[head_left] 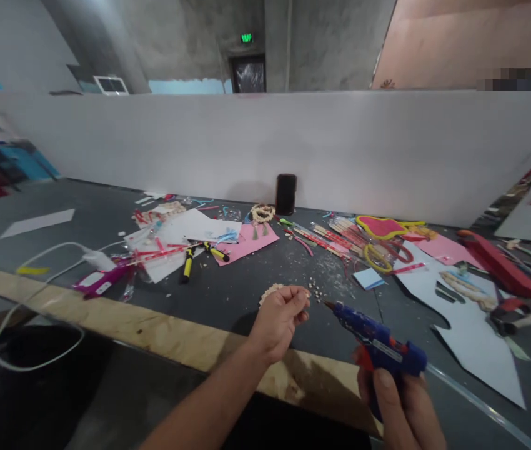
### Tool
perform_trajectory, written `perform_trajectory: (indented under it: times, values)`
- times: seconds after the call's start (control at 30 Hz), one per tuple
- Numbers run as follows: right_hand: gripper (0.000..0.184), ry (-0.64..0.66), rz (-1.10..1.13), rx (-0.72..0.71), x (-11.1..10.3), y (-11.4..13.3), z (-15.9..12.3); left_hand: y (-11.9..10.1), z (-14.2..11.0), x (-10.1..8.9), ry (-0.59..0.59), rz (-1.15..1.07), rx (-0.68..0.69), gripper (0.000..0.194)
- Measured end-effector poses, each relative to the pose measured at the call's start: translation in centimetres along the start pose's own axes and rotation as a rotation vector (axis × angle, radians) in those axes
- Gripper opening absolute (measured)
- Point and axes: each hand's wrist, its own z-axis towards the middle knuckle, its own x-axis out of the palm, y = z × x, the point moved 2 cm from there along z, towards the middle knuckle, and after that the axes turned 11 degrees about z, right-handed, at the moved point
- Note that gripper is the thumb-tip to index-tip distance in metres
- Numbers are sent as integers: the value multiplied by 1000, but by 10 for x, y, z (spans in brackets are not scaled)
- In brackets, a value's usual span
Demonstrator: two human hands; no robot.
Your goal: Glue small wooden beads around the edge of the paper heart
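My right hand is wrapped round the handle of a blue glue gun, with fingers at its orange trigger. The gun's nozzle points left toward my other hand, and a clear glue stick sticks out of its back. Thumb and fingertips of my left hand are pinched together; what sits between them is too small to make out. Partly hidden behind that hand, a beige beaded piece lies on the dark tabletop. Several small pale bits are scattered between the left hand and the nozzle.
A phone leans upright against the white partition. Yellow-black pliers, pink paper and a round beaded piece lie beyond my hands. White cut-out board is at right, a white cable at left.
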Motion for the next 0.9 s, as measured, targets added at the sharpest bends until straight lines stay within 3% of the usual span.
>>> perform_trajectory:
  times: [0.1,0.3,0.47,0.9]
  values:
    - [40,42,41,23,3,1,-2,4,-2,3,-5,21,-16,41]
    - [39,4,17,39,8,8,-4,11,-2,4,-19,63,-22,41]
    - [39,100,24,32,4,-1,-2,12,-2,5,-22,81,-15,41]
    - [42,83,-11,50,3,-9,-5,14,-2,5,-17,113,9,40]
